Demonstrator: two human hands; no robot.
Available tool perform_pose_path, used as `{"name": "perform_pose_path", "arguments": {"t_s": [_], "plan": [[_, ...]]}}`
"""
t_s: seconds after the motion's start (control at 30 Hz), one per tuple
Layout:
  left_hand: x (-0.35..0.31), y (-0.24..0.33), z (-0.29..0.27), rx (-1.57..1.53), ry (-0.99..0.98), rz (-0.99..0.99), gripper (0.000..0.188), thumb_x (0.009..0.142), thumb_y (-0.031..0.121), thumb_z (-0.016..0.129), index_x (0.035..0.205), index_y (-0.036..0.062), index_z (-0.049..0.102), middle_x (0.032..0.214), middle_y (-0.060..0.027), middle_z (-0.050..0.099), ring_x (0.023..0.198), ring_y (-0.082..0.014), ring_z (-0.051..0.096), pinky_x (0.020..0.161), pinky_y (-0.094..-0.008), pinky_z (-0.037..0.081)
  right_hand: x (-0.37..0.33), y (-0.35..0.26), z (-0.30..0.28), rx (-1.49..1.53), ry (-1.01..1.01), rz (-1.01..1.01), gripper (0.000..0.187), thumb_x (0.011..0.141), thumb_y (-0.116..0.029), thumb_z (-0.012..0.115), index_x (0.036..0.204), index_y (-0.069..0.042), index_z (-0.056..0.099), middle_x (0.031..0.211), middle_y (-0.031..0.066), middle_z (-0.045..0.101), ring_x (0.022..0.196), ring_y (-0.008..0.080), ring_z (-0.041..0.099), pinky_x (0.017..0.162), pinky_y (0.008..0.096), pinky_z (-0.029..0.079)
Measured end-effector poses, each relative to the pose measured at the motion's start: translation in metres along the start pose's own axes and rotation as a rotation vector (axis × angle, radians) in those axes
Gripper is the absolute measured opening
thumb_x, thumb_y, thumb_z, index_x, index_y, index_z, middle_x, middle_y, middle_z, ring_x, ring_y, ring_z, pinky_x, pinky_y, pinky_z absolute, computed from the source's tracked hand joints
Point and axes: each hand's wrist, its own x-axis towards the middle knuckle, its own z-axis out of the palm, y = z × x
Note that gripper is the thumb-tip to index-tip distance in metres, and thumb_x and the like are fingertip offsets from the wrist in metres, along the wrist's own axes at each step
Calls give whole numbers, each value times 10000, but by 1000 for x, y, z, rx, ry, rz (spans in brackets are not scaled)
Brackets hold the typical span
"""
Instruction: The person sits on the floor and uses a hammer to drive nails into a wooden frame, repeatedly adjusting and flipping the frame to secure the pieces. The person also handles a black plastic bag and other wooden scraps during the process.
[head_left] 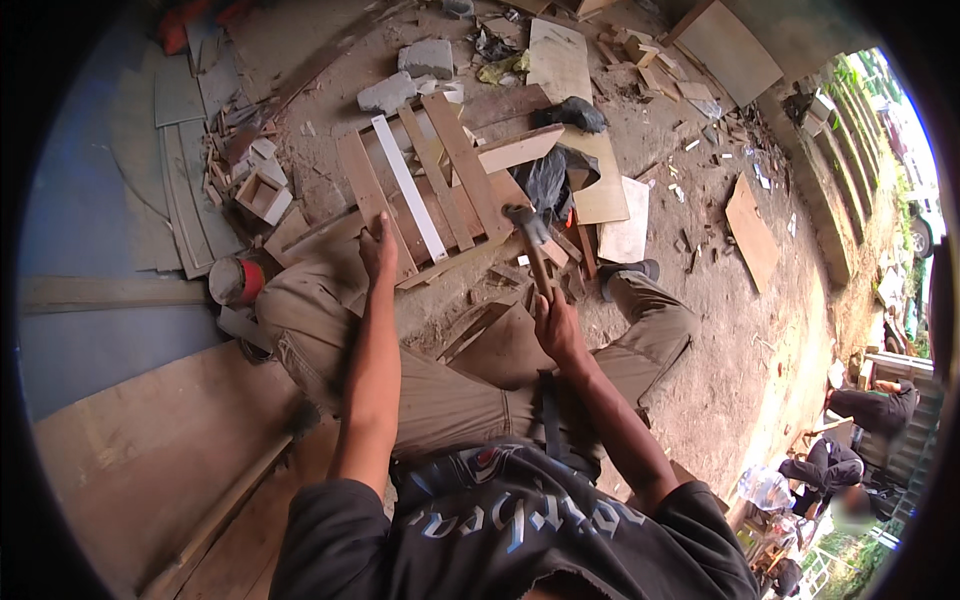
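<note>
I sit on the ground with my legs spread around a frame of brown wooden slats (455,170) with one white slat (408,185). My right hand (556,325) grips the wooden handle of a hammer (530,240), whose metal head is raised over the near right corner of the slats. My left hand (377,250) rests on the near left edge of the frame, fingers pressing down on a slat.
A red and white can (237,280) stands by my left knee. Grey stone blocks (410,75), a small wooden box (262,195), black plastic bags (548,180) and board offcuts (750,230) litter the dirt. Large plywood sheets (150,450) lie at left. Other people crouch at far right (850,440).
</note>
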Motion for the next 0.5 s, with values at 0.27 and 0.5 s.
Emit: {"name": "perform_pose_path", "arguments": {"t_s": [0.27,0.5], "plan": [[-10,9,-4,118,-47,-20,786,894,640,535,1168,-94,594,1139,-310,633,1083,-436,615,907,-479,488,-10,1,3,-59,-2,14,303,995,-281,530,923,9,482,656,300,585,660,518,585,539,566,440],[-9,9,4,23,1,-30,763,896,617,560,1176,-92,591,1166,-290,631,1093,-419,612,927,-465,482,21,7,-14,-126,-73,7,349,1004,-300,523,884,25,476,668,291,590,666,502,583,569,562,435]]}}
